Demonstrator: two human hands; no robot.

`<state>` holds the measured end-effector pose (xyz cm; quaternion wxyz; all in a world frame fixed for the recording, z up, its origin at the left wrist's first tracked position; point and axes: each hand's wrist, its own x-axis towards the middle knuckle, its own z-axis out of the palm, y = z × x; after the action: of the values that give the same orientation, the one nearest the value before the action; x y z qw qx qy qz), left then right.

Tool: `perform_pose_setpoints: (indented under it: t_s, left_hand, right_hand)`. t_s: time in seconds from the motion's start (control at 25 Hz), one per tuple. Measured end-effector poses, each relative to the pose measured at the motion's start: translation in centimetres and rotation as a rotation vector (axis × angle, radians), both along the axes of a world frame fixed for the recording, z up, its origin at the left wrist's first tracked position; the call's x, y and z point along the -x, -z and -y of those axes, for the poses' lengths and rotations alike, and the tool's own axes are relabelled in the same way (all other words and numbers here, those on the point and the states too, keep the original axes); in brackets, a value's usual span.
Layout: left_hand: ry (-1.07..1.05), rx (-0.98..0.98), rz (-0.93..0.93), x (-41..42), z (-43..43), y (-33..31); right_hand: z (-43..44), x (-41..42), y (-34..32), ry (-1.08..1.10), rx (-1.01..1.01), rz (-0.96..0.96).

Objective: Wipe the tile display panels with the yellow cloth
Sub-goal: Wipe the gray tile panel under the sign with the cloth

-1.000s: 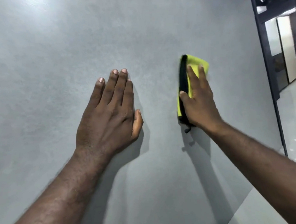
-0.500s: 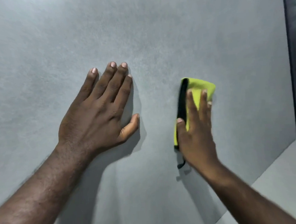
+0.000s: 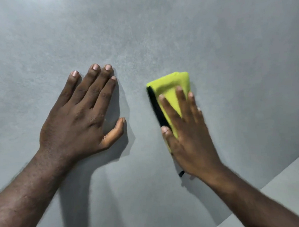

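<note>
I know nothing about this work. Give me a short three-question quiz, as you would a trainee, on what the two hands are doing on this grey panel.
1. True or false: the left hand lies flat on the grey panel with nothing under it.
2. Which hand presses the yellow cloth against the panel? A) the left hand B) the right hand C) both hands
3. Fill in: the strip along the cloth's edge, by the thumb, is ____ in colour.
Key: 1 true; 2 B; 3 black.
</note>
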<state>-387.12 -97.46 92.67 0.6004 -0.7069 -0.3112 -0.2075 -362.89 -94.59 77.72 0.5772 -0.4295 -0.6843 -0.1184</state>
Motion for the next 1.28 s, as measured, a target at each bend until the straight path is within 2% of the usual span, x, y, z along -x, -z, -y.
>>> perform_pose_setpoints:
  t_s: [0.08, 0.16, 0.2, 0.24, 0.32, 0.36, 0.4, 0.44, 0.52, 0.56, 0.64, 0.72, 0.76, 0.8, 0.92, 0.96, 1.0, 1.08, 1.12, 1.16, 1.2, 1.28]
  left_hand:
    - [-0.016, -0.012, 0.008, 0.0, 0.1, 0.1]
    - [-0.029, -0.022, 0.006, -0.1, 0.0, 0.2]
    - [-0.029, -0.025, 0.006, -0.1, 0.1, 0.3]
    - [-0.024, -0.026, 0.009, 0.1, 0.3, 0.3]
    - [-0.023, -0.025, 0.013, 0.9, 0.9, 0.2]
    - [-0.031, -0.026, 0.017, 1.5, 1.3, 0.1]
    - [-0.040, -0.033, 0.025, 2.4, 1.7, 0.0]
    - [-0.048, -0.044, 0.035, 3.3, 2.1, 0.0]
    - [-0.060, -0.059, 0.063, 5.0, 2.8, -0.3]
    - [-0.062, -0.062, 0.076, 6.0, 3.2, -0.6]
    - [-0.067, -0.065, 0.080, 7.9, 4.0, -1.3]
    - [-0.077, -0.070, 0.103, 9.7, 4.6, -1.7]
    - [-0.080, -0.074, 0.135, 10.5, 4.9, -1.7]
    - [-0.080, -0.079, 0.167, 11.3, 5.1, -1.5]
    - [-0.086, -0.071, 0.202, 13.3, 5.5, -0.4]
    - [-0.086, -0.064, 0.198, 13.8, 5.7, -0.2]
    - [-0.085, -0.058, 0.187, 14.0, 5.7, -0.2]
    - [-0.079, -0.052, 0.164, 14.1, 5.6, -0.2]
    - [-0.073, -0.050, 0.154, 14.1, 5.5, -0.1]
    - [-0.069, -0.046, 0.148, 14.2, 5.4, 0.0]
    - [-0.067, -0.041, 0.143, 14.4, 5.3, 0.1]
    - [-0.073, -0.032, 0.132, 14.8, 5.2, 0.3]
  right_hand:
    - [-1.6, -1.9, -0.4, 0.046, -0.035, -0.241]
    - [-1.2, -0.4, 1.3, 0.096, 0.037, -0.466]
    - [-0.3, 1.5, 2.0, 0.103, 0.061, -0.434]
    - [0.5, 3.1, 2.0, 0.088, 0.049, -0.315]
    - [0.3, 3.3, -0.9, 0.033, -0.079, -0.025]
    - [-0.3, 2.5, -3.4, 0.060, -0.143, 0.055]
    - [-1.2, 1.4, -5.5, 0.103, -0.167, 0.035]
    - [-1.9, 0.4, -6.8, 0.137, -0.159, -0.072]
    - [-1.7, 0.8, -6.2, 0.171, -0.036, -0.355]
    - [-0.7, 2.6, -5.2, 0.186, 0.016, -0.383]
    - [1.5, 7.2, -4.3, 0.152, -0.043, -0.118]
    - [2.2, 9.2, -7.4, 0.102, -0.201, 0.179]
    - [2.0, 9.1, -9.7, 0.132, -0.247, 0.203]
    - [1.5, 8.7, -11.5, 0.180, -0.256, 0.136]
    - [1.4, 9.3, -11.1, 0.237, -0.116, -0.323]
    - [2.1, 11.0, -10.0, 0.258, -0.091, -0.333]
    - [2.8, 12.9, -9.5, 0.280, -0.121, -0.229]
    - [3.5, 14.5, -11.1, 0.223, -0.255, 0.102]
    - [3.2, 13.8, -12.7, 0.220, -0.291, 0.177]
    - [2.7, 12.7, -13.9, 0.237, -0.290, 0.138]
    - [2.0, 11.5, -14.0, 0.266, -0.265, 0.002]
    - [1.4, 10.8, -10.5, 0.315, -0.108, -0.434]
